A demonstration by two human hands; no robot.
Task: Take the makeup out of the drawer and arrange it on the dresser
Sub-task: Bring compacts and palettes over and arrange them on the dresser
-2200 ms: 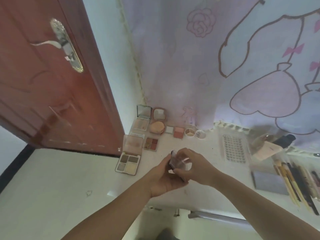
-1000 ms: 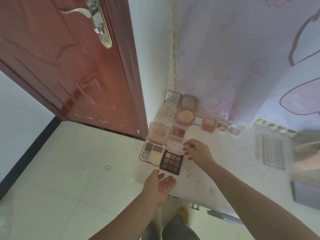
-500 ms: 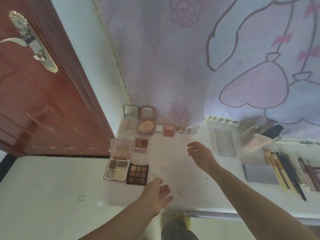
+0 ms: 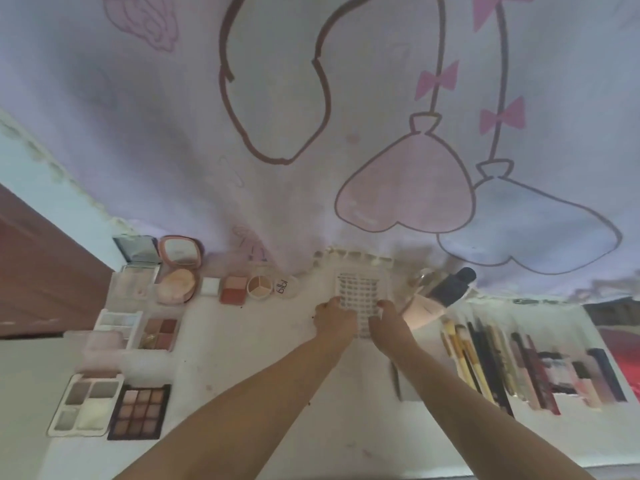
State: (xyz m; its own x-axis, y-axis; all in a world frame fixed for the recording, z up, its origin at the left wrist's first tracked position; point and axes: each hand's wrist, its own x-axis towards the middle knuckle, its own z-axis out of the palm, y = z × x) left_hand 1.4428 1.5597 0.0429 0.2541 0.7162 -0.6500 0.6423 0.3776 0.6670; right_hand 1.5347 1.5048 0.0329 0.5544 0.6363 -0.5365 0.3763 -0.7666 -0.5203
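Both hands have left the palettes and gone forward since half a second ago — then they hovered empty over bare dresser top, now they meet at the clear lash tray [image 4: 358,292].

Head view, the only one. Left hand [image 4: 335,320] at the tray's near-left corner, right hand [image 4: 389,323] at its near-right corner; each seems to pinch an edge, though the fingertips are hidden under the knuckles, so I cannot tell how firmly. Tray lies flat on the white dresser [image 4: 249,358], at about 12 o'clock from the person, just short of the hanging curtain [image 4: 311,133].

Look: thin transparent rectangle, rows of small dark clusters in a grid.

Handling, as a guess — very light, stiff but brittle plastic, slick on the faces. Best taken by the two short edges, kept level so nothing inside shifts.

Around it: nine-pan palette [image 4: 140,412] at 8 o'clock, small pots and blush [image 4: 233,289] at 10 o'clock, dark-capped bottle [image 4: 450,289] just beside at 2 o'clock, brushes and pencils [image 4: 485,362] at 3 o'clock.
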